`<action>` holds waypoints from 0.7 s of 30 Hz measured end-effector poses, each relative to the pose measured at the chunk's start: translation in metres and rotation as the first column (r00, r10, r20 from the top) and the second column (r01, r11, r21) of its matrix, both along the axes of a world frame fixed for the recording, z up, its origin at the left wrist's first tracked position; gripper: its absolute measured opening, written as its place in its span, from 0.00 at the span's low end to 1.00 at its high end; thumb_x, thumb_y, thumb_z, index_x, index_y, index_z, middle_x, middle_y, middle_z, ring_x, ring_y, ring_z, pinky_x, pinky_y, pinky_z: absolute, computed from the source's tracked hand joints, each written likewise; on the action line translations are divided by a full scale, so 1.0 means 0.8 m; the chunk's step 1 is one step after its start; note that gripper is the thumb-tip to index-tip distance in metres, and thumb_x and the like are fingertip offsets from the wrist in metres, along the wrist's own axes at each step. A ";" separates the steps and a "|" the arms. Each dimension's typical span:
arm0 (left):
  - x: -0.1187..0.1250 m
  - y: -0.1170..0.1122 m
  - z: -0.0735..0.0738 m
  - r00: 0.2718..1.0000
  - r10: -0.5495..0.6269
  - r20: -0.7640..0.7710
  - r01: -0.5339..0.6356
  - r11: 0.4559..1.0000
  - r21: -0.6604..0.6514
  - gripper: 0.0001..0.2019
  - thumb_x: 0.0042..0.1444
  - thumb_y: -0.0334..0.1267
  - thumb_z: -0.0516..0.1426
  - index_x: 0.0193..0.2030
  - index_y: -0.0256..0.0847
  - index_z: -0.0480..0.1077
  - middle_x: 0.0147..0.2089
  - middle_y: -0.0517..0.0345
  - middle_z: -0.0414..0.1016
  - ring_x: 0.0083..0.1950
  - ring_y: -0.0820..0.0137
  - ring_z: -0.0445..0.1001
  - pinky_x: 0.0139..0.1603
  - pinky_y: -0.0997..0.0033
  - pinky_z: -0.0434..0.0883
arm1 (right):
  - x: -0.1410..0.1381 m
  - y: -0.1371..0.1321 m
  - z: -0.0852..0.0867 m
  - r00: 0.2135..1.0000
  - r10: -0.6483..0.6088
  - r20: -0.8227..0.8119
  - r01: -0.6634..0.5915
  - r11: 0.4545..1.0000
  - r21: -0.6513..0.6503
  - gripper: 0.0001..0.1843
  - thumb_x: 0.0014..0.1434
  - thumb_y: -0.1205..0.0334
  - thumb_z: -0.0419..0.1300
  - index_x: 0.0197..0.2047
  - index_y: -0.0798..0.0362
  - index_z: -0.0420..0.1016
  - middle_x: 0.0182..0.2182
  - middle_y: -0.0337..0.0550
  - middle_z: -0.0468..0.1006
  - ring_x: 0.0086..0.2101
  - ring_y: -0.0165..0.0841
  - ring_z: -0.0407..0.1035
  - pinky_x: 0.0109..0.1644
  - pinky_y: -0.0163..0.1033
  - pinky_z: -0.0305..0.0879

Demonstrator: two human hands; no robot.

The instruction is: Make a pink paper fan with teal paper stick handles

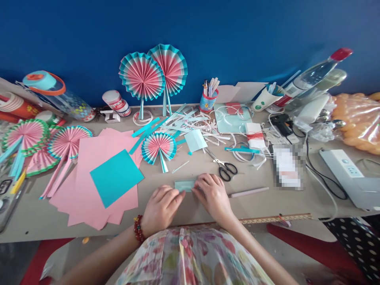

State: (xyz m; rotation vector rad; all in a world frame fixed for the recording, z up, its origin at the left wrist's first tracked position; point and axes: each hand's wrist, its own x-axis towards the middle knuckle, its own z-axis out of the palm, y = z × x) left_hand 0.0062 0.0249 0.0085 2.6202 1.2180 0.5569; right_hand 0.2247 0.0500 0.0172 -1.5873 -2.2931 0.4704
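Observation:
Between my hands a small piece of pale blue-green paper (184, 185) lies near the table's front edge. My left hand (163, 204) is closed at its left end, fingers curled, thumb toward the paper. My right hand (212, 194) grips the right end, its fingers bent down over it. Just beyond sits a small pleated paper fan (159, 148) in pink, white and blue. Black-handled scissors (227, 170) rest beyond my right hand, and a pale pen-like stick (249, 192) lies to its right. A light blue paper square (195, 140) is farther back.
A teal sheet (117, 178) tops stacked pink paper (86, 158) at left. Two large fans (141, 75) stand at the wall. Paper strips (190, 120) litter the back beside a pen cup (208, 100). A glue gun (280, 124) and a power strip (346, 170) occupy the right.

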 end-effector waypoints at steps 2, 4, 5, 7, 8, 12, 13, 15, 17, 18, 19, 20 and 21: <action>0.005 0.000 -0.002 0.992 -0.124 -0.023 0.125 0.992 0.014 0.20 0.67 0.35 0.50 0.64 0.41 0.66 0.57 0.50 0.75 0.60 0.61 0.69 0.63 0.57 0.66 | 0.001 0.001 -0.001 1.000 0.010 0.003 -0.010 1.000 0.000 0.04 0.64 0.64 0.59 0.36 0.49 0.73 0.40 0.44 0.74 0.41 0.39 0.64 0.49 0.45 0.60; 0.007 0.001 -0.008 0.978 -0.193 -0.082 0.195 0.981 0.006 0.23 0.68 0.45 0.49 0.66 0.37 0.63 0.65 0.48 0.69 0.67 0.60 0.63 0.68 0.57 0.61 | 0.001 0.001 -0.001 1.000 0.008 0.008 -0.008 1.000 -0.001 0.03 0.64 0.65 0.59 0.37 0.49 0.73 0.41 0.44 0.74 0.42 0.39 0.64 0.49 0.45 0.60; 0.007 0.001 -0.012 0.973 -0.204 -0.110 0.206 0.978 0.005 0.27 0.68 0.51 0.49 0.67 0.35 0.62 0.67 0.47 0.65 0.69 0.59 0.61 0.69 0.56 0.59 | 0.002 0.001 -0.002 1.000 0.007 0.011 -0.007 1.000 -0.002 0.03 0.64 0.65 0.59 0.37 0.49 0.73 0.41 0.43 0.74 0.42 0.39 0.64 0.49 0.45 0.59; 0.004 0.001 -0.018 0.968 -0.201 -0.149 0.206 0.978 0.015 0.34 0.66 0.58 0.47 0.67 0.32 0.61 0.70 0.45 0.61 0.71 0.57 0.57 0.71 0.53 0.57 | 0.002 0.001 -0.002 1.000 0.008 0.015 -0.008 1.000 -0.009 0.03 0.64 0.64 0.59 0.37 0.49 0.73 0.41 0.43 0.73 0.42 0.39 0.64 0.50 0.45 0.59; 0.002 0.000 -0.019 0.967 -0.197 -0.163 0.202 0.979 0.017 0.35 0.65 0.60 0.46 0.68 0.32 0.60 0.70 0.46 0.60 0.71 0.56 0.56 0.71 0.53 0.55 | 0.002 0.001 -0.002 1.000 0.008 0.016 -0.007 1.000 -0.011 0.03 0.64 0.63 0.59 0.37 0.49 0.73 0.41 0.43 0.73 0.42 0.39 0.64 0.50 0.45 0.59; -0.008 -0.003 -0.019 0.957 -0.213 -0.196 0.217 0.976 -0.004 0.37 0.63 0.63 0.46 0.71 0.39 0.56 0.72 0.48 0.58 0.73 0.55 0.53 0.72 0.51 0.53 | 0.001 0.000 -0.001 1.000 -0.003 0.008 0.003 1.000 0.005 0.03 0.64 0.63 0.59 0.37 0.49 0.74 0.40 0.43 0.73 0.42 0.39 0.65 0.50 0.45 0.60; -0.010 -0.003 -0.018 0.953 -0.227 -0.200 0.230 0.973 -0.011 0.36 0.64 0.62 0.46 0.71 0.41 0.55 0.72 0.48 0.58 0.73 0.56 0.52 0.72 0.51 0.53 | 0.001 0.000 -0.001 1.000 -0.003 0.004 0.003 1.000 0.012 0.04 0.64 0.64 0.59 0.37 0.49 0.74 0.40 0.43 0.73 0.42 0.39 0.65 0.50 0.45 0.61; -0.015 -0.004 -0.017 0.944 -0.253 -0.213 0.253 0.967 -0.025 0.34 0.65 0.60 0.46 0.71 0.41 0.54 0.72 0.47 0.58 0.74 0.58 0.51 0.72 0.53 0.52 | 0.000 0.000 -0.001 1.000 -0.002 -0.002 0.002 1.000 0.021 0.04 0.63 0.64 0.59 0.37 0.48 0.75 0.40 0.43 0.73 0.42 0.39 0.65 0.50 0.45 0.61; -0.021 -0.005 -0.017 0.935 -0.271 -0.228 0.271 0.962 -0.034 0.34 0.66 0.59 0.46 0.72 0.38 0.53 0.72 0.46 0.57 0.74 0.60 0.51 0.72 0.55 0.51 | 0.000 0.000 -0.002 1.000 -0.006 -0.005 0.006 1.000 0.026 0.04 0.64 0.63 0.59 0.37 0.48 0.75 0.39 0.43 0.73 0.42 0.39 0.65 0.50 0.45 0.61; -0.023 -0.005 -0.017 0.930 -0.281 -0.236 0.280 0.959 -0.036 0.35 0.66 0.59 0.45 0.72 0.37 0.53 0.72 0.45 0.57 0.74 0.60 0.50 0.73 0.55 0.50 | 0.000 0.000 -0.002 1.000 -0.009 -0.006 0.009 1.000 0.028 0.04 0.64 0.63 0.59 0.37 0.48 0.75 0.39 0.43 0.73 0.42 0.39 0.65 0.50 0.45 0.61; -0.026 -0.006 -0.018 0.925 -0.289 -0.246 0.289 0.957 -0.036 0.36 0.66 0.59 0.45 0.72 0.36 0.52 0.72 0.45 0.56 0.74 0.61 0.50 0.73 0.55 0.50 | 0.000 0.000 -0.002 1.000 -0.010 -0.006 0.010 1.000 0.026 0.05 0.64 0.62 0.59 0.36 0.48 0.75 0.39 0.43 0.73 0.42 0.39 0.65 0.50 0.45 0.61; -0.027 -0.007 -0.018 0.921 -0.294 -0.255 0.295 0.955 -0.037 0.36 0.66 0.59 0.45 0.72 0.36 0.51 0.72 0.45 0.56 0.74 0.61 0.49 0.73 0.55 0.49 | -0.001 0.000 -0.002 1.000 -0.010 -0.005 0.010 1.000 0.024 0.05 0.65 0.62 0.58 0.36 0.48 0.75 0.39 0.44 0.73 0.42 0.39 0.65 0.50 0.46 0.61; -0.028 -0.007 -0.019 0.917 -0.297 -0.266 0.298 0.954 -0.037 0.37 0.66 0.59 0.45 0.73 0.36 0.50 0.73 0.45 0.55 0.75 0.61 0.49 0.73 0.54 0.49 | -0.001 -0.001 -0.002 1.000 -0.010 -0.002 0.010 1.000 0.026 0.06 0.65 0.62 0.58 0.36 0.48 0.75 0.39 0.44 0.73 0.42 0.39 0.65 0.50 0.46 0.61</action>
